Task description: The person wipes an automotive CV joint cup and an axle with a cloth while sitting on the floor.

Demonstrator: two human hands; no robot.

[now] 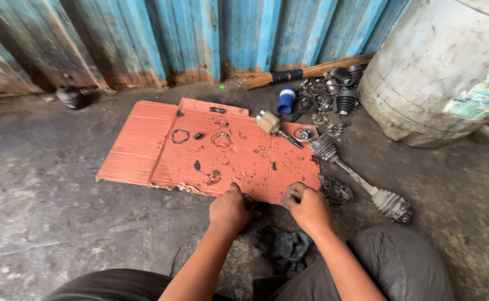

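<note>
My left hand (230,210) and my right hand (307,206) are close together at the near edge of a flattened orange cardboard sheet (144,139) on the ground. Both hands are curled around a small dark greasy part (251,200) held between them; its shape is mostly hidden by the fingers. A dark dirty rag (282,246) lies just below the hands. To the right lies a drive shaft (361,181) with rubber boots on both ends.
Small rings and clips (180,135) lie on the cardboard, beside a hammer-like tool (272,125). Behind them are a blue ribbed boot (286,100), black rubber boots (342,89) and a broom (306,72). A large white drum (439,72) stands at right, a blue corrugated wall (200,33) behind.
</note>
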